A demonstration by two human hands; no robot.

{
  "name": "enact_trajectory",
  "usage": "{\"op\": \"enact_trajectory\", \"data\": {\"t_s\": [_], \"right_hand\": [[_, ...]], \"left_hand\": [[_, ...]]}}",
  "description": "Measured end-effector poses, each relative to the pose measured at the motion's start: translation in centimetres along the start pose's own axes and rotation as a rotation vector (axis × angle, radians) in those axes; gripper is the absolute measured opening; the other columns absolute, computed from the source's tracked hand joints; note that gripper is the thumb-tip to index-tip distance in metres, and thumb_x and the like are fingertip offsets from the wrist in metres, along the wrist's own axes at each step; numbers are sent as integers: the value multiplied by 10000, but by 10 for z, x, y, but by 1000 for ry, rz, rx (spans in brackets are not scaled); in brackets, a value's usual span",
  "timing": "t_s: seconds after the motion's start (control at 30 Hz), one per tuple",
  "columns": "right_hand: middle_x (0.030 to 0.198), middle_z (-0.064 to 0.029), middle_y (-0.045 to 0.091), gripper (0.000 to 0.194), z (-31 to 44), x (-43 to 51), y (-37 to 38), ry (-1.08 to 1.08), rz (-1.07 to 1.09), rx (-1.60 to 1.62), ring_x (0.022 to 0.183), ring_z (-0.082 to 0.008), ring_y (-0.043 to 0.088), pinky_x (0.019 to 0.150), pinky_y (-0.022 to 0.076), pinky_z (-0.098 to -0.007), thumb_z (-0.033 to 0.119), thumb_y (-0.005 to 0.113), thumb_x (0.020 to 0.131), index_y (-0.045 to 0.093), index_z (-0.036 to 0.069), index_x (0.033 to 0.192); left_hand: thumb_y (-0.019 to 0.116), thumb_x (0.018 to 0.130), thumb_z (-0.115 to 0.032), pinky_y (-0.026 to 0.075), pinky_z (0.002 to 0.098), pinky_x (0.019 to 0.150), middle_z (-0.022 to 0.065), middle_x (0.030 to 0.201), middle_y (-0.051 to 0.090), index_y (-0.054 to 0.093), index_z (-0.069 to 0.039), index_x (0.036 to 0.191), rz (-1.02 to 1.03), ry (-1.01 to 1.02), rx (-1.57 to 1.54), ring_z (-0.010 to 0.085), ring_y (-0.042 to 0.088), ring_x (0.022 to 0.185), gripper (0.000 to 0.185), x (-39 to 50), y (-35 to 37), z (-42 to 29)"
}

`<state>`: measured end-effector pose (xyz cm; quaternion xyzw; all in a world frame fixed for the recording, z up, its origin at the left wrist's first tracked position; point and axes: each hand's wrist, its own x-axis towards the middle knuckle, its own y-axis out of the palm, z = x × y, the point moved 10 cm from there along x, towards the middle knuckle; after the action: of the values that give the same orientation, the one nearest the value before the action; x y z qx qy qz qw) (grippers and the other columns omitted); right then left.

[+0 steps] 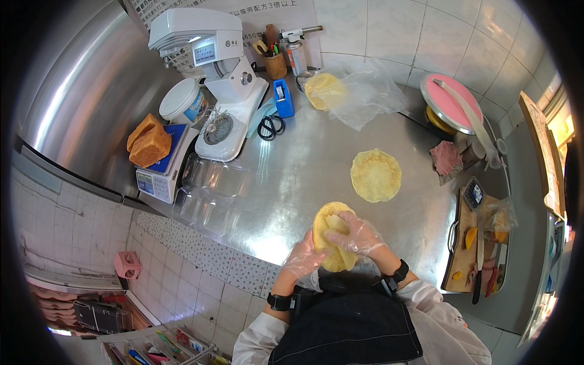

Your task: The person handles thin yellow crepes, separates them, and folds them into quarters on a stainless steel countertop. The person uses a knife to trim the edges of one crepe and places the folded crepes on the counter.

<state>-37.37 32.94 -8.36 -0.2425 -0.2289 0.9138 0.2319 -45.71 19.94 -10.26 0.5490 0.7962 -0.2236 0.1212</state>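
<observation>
My left hand [306, 256], in a clear plastic glove, grips the left edge of a stack of thin yellow crepes [329, 211] above the table's near edge. My right hand [359, 233], gloved the same way, pinches a lifted fold of crepe at the stack's upper face. How many crepes the stack holds I cannot tell. One round crepe [376, 175] lies flat on the steel table [301, 178], beyond my right hand. At the back, more yellow crepe [325, 91] lies partly under a clear plastic bag [369, 93].
Left stand a white stand mixer [223, 86], a digital scale [157, 185] bearing a bread loaf [149, 141], and clear plastic containers [214, 178]. Black-handled scissors [271, 127] lie near a blue tape dispenser [283, 98]. Right, a long knife [479, 255] rests on a wooden cutting board [461, 269] with mango pieces [471, 238].
</observation>
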Motion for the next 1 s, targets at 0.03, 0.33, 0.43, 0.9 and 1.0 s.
{"op": "enact_trajectory", "data": {"t_s": [0.03, 0.33, 0.43, 0.9, 1.0], "right_hand": [[1152, -194, 667, 664, 2, 0, -3, 19, -17, -2, 1060, -339, 652, 923, 504, -404, 455, 758, 795, 542, 106, 1317], [957, -174, 689, 449, 32, -5, -22, -145, -157, -12, 871, -379, 668, 774, 529, -444, 387, 764, 788, 587, 120, 1103], [935, -166, 688, 352, 38, -6, -24, -253, -214, 11, 848, -386, 661, 748, 528, -451, 316, 725, 827, 590, 125, 1090], [910, -153, 648, 202, 62, -25, -34, -568, -433, -96, 783, -390, 632, 651, 506, -474, 111, 646, 851, 548, 86, 1026], [923, -155, 651, 204, 58, -22, -33, -578, -435, -68, 786, -389, 635, 654, 505, -468, 94, 645, 848, 551, 86, 1029]], "left_hand": [[726, 856, -263, 486, 329, 936, 125, 1196, 632, 376, -19, 1413, -1, 23, 32, 191, 605, 1069, 701, -1, 0, -4], [707, 868, -267, 510, 299, 739, 105, 973, 662, 427, 11, 1239, 106, 51, 2, 130, 613, 846, 542, -4, 12, -16], [704, 865, -272, 511, 300, 734, 112, 967, 661, 426, 15, 1238, 86, 23, 84, 130, 611, 838, 547, -2, 9, -10], [704, 822, -341, 499, 310, 700, 129, 897, 683, 444, 18, 1220, 96, -23, 106, 148, 604, 773, 596, -7, 10, -27], [697, 824, -330, 503, 318, 697, 133, 890, 687, 444, 15, 1228, 90, -13, 109, 156, 616, 764, 588, -6, 11, -29]]}}
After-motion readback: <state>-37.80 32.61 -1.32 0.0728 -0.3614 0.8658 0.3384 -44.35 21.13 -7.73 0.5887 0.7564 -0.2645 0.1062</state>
